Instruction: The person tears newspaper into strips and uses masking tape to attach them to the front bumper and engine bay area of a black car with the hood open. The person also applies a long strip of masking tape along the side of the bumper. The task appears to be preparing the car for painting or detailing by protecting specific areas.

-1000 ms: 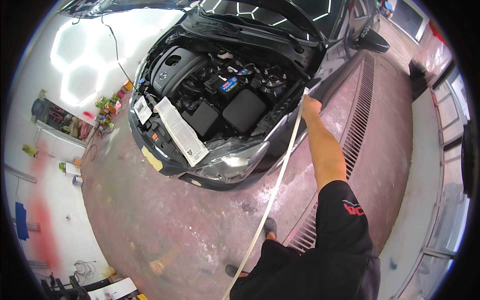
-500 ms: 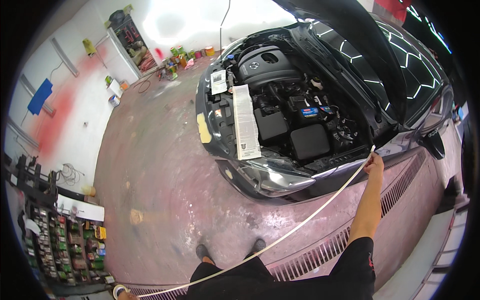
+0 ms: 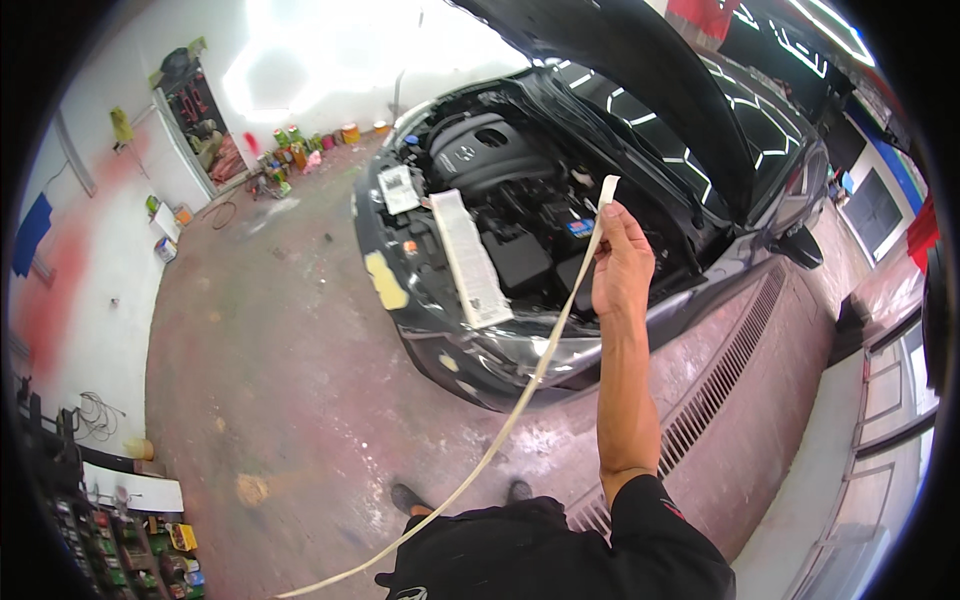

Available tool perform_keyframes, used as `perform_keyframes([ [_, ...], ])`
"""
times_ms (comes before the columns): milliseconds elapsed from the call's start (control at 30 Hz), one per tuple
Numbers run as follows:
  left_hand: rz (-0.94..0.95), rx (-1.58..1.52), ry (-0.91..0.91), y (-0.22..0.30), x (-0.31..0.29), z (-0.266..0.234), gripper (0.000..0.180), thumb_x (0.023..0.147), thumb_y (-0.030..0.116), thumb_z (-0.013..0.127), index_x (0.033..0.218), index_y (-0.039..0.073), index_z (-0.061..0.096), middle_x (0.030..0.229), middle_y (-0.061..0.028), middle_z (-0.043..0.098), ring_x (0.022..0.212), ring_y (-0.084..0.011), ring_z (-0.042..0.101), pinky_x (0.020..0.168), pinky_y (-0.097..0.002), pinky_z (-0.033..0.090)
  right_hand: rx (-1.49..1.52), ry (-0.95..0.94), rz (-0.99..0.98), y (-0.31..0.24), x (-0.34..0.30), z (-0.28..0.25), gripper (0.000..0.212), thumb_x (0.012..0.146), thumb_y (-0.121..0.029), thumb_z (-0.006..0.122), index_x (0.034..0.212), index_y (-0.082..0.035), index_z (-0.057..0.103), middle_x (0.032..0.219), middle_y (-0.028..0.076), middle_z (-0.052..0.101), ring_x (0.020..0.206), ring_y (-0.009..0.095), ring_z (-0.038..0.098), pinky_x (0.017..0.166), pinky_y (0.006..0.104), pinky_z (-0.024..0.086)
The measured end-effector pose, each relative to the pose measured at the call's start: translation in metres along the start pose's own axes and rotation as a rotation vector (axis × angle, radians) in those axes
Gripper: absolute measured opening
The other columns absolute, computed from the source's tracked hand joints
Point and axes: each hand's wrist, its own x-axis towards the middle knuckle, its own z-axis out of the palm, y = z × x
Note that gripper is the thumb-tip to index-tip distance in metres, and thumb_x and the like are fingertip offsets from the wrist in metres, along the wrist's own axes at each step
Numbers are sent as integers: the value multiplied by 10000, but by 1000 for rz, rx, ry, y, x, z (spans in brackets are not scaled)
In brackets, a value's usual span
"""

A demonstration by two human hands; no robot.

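Observation:
My right hand (image 3: 625, 262) is raised in front of the open engine bay, its thumb and fingers pinching one end of a long strip of cream masking tape (image 3: 520, 405). A short white tip of tape sticks up past the fingertips. From there the strip sags in a curve down to the lower left and leaves the picture at the bottom edge. My left hand is out of sight. Beyond the tape stands a dark car (image 3: 415, 325) with its hood (image 3: 640, 75) up. A long paper-covered strip (image 3: 470, 265) and a smaller printed sheet (image 3: 398, 190) lie across its front.
A slotted floor drain (image 3: 725, 370) runs along the car's near side. Several paint cans (image 3: 300, 152) line the back wall. At the lower left is a rack of small cans (image 3: 130, 550). Yellowish filler patches (image 3: 385, 281) mark the bumper.
My right hand has moved left and up from the fender edge, bringing the tape end with it. My left hand and the tape roll have gone out of view at the lower left.

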Motion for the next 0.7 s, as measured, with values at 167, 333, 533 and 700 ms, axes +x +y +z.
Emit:
perform_keyframes([
  [167, -28, -151, 357, -25, 102, 11, 548, 1055, 179, 660, 1579, 55, 559, 1472, -221, 662, 1399, -415, 591, 1215, -503, 416, 67, -161, -147, 28, -69, 162, 219, 1040, -210, 830, 1164, -31, 797, 960, -19, 768, 798, 47, 617, 737, 225, 459],
  [333, 274, -412, 800, 84, 181, -74, 586, 1054, 138, 667, 1625, 65, 557, 1549, -258, 628, 1476, -452, 546, 1273, -525, 372, -265, -364, -302, 69, -168, 301, 243, 1043, -232, 838, 1093, 5, 817, 925, -56, 719, 755, 24, 516, 694, 209, 421],
  [533, 1011, -249, 1506, 286, 80, -400, 480, 841, 122, 900, 1309, 208, 838, 1030, -78, 591, 955, -279, 573, 879, -442, 429, -528, -746, -626, 120, -270, 420, 95, 1002, -110, 828, 1063, -39, 817, 897, -12, 750, 836, 93, 577, 766, 276, 469],
  [700, 1181, 183, 1505, 306, 103, -506, 275, 924, 169, 756, 1186, 206, 829, 1032, -41, 628, 973, -253, 614, 916, -454, 450, -531, -841, -998, 168, -297, 475, 199, 888, -52, 834, 1068, -109, 769, 933, 26, 725, 875, 260, 642, 808, 419, 445],
])
